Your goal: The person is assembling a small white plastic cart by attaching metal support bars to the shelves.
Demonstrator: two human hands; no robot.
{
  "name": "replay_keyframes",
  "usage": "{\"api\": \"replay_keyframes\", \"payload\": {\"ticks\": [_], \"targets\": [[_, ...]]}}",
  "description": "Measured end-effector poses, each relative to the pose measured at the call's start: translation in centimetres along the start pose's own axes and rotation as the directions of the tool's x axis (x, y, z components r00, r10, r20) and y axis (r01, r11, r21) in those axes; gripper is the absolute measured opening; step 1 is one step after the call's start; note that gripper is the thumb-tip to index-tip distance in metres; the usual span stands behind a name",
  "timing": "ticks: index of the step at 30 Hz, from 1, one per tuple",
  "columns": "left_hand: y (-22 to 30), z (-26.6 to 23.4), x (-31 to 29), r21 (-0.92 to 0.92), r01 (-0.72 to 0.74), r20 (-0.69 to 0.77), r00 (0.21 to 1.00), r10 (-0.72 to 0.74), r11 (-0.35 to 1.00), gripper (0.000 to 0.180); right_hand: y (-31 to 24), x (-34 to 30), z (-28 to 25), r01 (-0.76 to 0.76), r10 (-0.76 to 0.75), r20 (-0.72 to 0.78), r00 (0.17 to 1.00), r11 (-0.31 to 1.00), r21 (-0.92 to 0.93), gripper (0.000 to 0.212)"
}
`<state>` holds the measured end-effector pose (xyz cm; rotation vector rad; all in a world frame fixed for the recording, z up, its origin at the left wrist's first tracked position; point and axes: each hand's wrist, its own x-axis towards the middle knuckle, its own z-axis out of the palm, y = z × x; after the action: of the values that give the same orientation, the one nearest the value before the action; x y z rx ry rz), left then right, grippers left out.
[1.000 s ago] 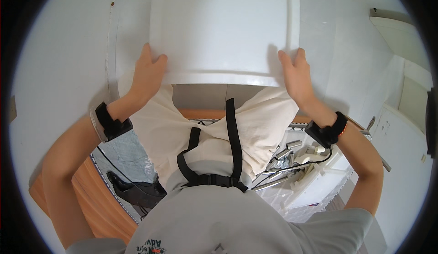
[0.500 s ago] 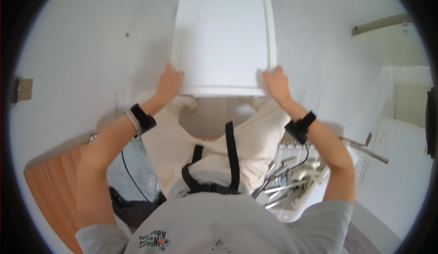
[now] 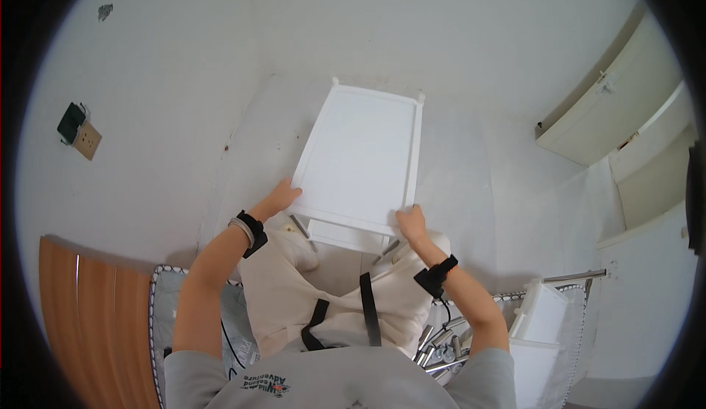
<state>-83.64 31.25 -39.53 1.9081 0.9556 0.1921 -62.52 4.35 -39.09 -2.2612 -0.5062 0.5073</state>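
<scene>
A white rectangular shelf tray with a raised rim stretches away in front of me, its far corners topped by small white knobs. My left hand is closed on its near left corner, thumb over the rim. My right hand grips the near right corner in the same way. Beneath the near edge a second white shelf shows in part, with a metal post at the left and another metal post at the right. The undersides of both corners are hidden by my fingers.
Behind my right arm, metal tubes and casters lie on a mat beside more white trays. A brown slatted panel stands at the left. A wall socket is on the left wall; a pale door is far right.
My view has tilted up and turned, showing the whole tray and the far wall. The tray now sits slanted, with the lower shelf and posts visible. Both hands keep hold of its near corners.
</scene>
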Motion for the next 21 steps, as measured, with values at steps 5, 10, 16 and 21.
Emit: {"api": "replay_keyframes", "payload": {"ticks": [5, 10, 16, 21], "targets": [[1.1, -0.1, 2.5, 0.001, -0.149, 0.173, 0.974, 0.146, 0.989, 0.04, 1.2, -3.1, 1.5, -0.106, 0.118, -0.079, 0.99, 0.985, 0.136, 0.051], [2.7, -1.5, 6.4, 0.18, -0.232, 0.304, 0.937, 0.171, 0.956, 0.039, 2.7, -5.0, 5.5, -0.132, 0.186, -0.139, 0.973, 0.936, 0.326, 0.051], [2.1, -1.9, 7.7, 0.28, -0.162, 0.283, 0.956, 0.08, 0.946, 0.039, 3.8, -6.5, 6.0, -0.132, 0.1, 0.104, 0.99, 0.918, 0.374, 0.053], [1.8, -1.1, 5.0, 0.504, -0.338, -0.084, 0.897, 0.434, 0.795, 0.042, 2.9, -5.6, 2.6, -0.372, 0.157, 0.41, 0.899, 0.768, 0.522, 0.056]]}}
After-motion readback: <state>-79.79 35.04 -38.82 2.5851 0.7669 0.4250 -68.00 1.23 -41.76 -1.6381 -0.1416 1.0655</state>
